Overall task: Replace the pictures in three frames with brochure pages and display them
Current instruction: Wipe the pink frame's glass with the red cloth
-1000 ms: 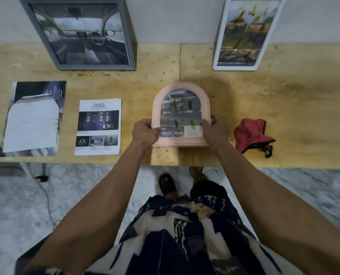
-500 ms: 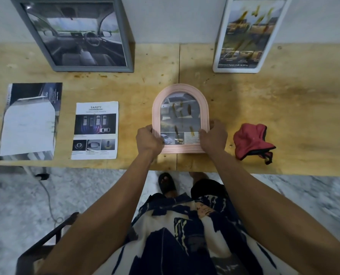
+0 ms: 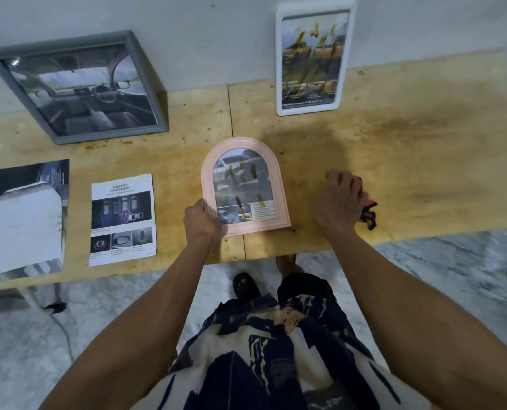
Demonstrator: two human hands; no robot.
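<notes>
Pink arched frame [image 3: 245, 184] lies flat, picture up, near the front edge of the wooden table [image 3: 394, 149], straddling the seam between the two boards, and a brochure page already shows behind its window. From your head camera, your left hand [image 3: 203, 221] grips its lower left corner, fingers curled over the rim, which pins the frame so it cannot slide on the smooth wood. Your right hand [image 3: 336, 199] is off the frame, well to its right, resting on the red cloth [image 3: 368, 210] with fingers curled down into it; whether they have actually closed on the cloth you cannot tell, since the hand covers most of it. Reaching for a cloth while steadying the frame suggests a wipe of the front before it goes on show. At the back, the grey frame [image 3: 78, 87] and the white frame [image 3: 311, 60] lean against the wall, both filled with car pictures, so two look displayed and this third is likely the last. To your left lie a safety leaflet [image 3: 122, 218] and, beyond it, a cut brochure page [image 3: 24, 217], set aside out of the working space.
</notes>
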